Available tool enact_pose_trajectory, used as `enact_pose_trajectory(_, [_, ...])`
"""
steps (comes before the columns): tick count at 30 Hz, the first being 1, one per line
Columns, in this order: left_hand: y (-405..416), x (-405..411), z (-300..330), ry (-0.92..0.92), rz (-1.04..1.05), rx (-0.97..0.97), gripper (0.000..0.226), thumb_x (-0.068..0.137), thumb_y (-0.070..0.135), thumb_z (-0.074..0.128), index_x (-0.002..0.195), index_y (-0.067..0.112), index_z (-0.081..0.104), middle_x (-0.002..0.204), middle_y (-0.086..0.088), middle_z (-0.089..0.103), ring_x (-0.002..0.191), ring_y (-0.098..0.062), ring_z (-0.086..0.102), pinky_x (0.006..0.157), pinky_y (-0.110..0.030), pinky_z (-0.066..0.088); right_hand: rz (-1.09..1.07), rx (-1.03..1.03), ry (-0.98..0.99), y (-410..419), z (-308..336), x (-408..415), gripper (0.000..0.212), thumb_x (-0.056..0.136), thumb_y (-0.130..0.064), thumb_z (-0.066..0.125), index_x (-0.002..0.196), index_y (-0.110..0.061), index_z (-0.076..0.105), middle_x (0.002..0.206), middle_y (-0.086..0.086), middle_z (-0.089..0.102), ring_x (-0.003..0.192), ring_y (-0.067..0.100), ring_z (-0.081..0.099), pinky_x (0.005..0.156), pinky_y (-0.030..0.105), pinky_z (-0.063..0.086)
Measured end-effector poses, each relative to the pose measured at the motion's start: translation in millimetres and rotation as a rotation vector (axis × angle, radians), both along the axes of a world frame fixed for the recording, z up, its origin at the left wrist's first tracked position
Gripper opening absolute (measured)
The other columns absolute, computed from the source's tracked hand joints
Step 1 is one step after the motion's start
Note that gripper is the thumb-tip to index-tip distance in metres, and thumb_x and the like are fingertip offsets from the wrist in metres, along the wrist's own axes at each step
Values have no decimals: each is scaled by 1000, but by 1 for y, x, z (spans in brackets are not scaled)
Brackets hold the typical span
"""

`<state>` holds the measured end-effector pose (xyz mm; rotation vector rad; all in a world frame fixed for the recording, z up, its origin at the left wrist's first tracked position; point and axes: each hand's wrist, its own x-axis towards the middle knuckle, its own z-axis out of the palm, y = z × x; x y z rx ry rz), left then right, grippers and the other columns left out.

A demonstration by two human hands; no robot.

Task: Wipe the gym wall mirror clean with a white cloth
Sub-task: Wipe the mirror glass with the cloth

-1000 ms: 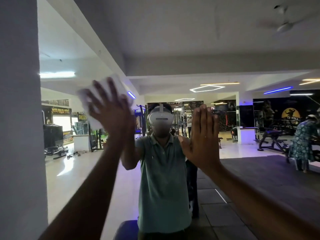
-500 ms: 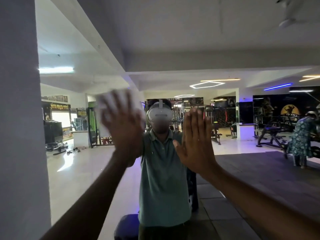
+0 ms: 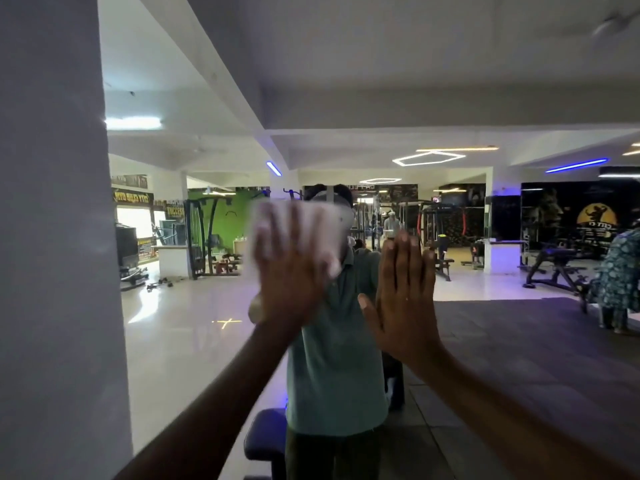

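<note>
1. Mirror (image 3: 519,341), big gym wall glass, fills view right of a plain white pillar (image 3: 52,237).
2. White cloth (image 3: 325,230), blurred, flat against the glass at head height, over the reflected headset.
3. Left hand (image 3: 294,271): fingers straight & spread, palm pressing cloth to mirror.
4. Right hand (image 3: 403,296): flat, fingers together, palm on bare glass just beside, holding nothing.
5. Reflection: person in green polo shirt (image 3: 332,358), gym machines, glossy floor behind.

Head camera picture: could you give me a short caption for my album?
Left hand presses a white cloth flat on the gym wall mirror; right hand braces beside it.
</note>
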<state>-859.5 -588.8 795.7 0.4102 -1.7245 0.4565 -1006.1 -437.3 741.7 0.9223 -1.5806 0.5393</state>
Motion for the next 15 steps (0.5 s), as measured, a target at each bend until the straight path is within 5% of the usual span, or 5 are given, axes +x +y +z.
enact_pose_trajectory(2, [-13, 7, -9, -261, -53, -272, 61, 110, 49, 33, 167, 34, 21, 175, -9, 13, 161, -42, 10, 126, -59, 17, 15, -10, 4, 2, -3, 0, 90, 103, -50, 49, 165, 6, 15, 174, 29, 4, 162, 46, 3, 128, 68, 14])
enact_pose_trajectory(4, [-51, 34, 6, -216, -47, -282, 58, 111, 51, 20, 167, 35, 15, 174, -12, 18, 158, -46, 20, 123, -59, 19, 9, -7, 26, 4, -6, -2, 90, 103, -49, 52, 164, 6, 16, 174, 28, 5, 162, 46, 4, 128, 67, 13])
enact_pose_trajectory(10, [-78, 58, 30, 469, 104, 403, 62, 111, 50, 23, 169, 31, 12, 176, -11, 9, 161, -41, 8, 124, -55, 16, -42, 20, 31, 5, -10, 1, 90, 104, -50, 51, 164, 7, 17, 173, 29, 5, 162, 46, 2, 130, 64, 9])
enact_pose_trajectory(12, [-32, 24, 23, 321, 3, 280, 62, 110, 43, 32, 168, 26, 17, 175, -15, 12, 159, -48, 9, 125, -59, 12, -48, 23, 37, 3, -10, 2, 86, 105, -50, 45, 164, 7, 17, 173, 30, 6, 162, 47, 3, 129, 66, 11])
enact_pose_trajectory(15, [13, -13, -8, -270, -78, -218, 65, 108, 42, 36, 168, 31, 16, 176, -10, 9, 161, -44, 2, 127, -60, 9, -49, 1, 25, 4, -9, 4, 82, 108, -52, 31, 164, 8, 18, 173, 31, 8, 162, 47, 4, 128, 68, 14])
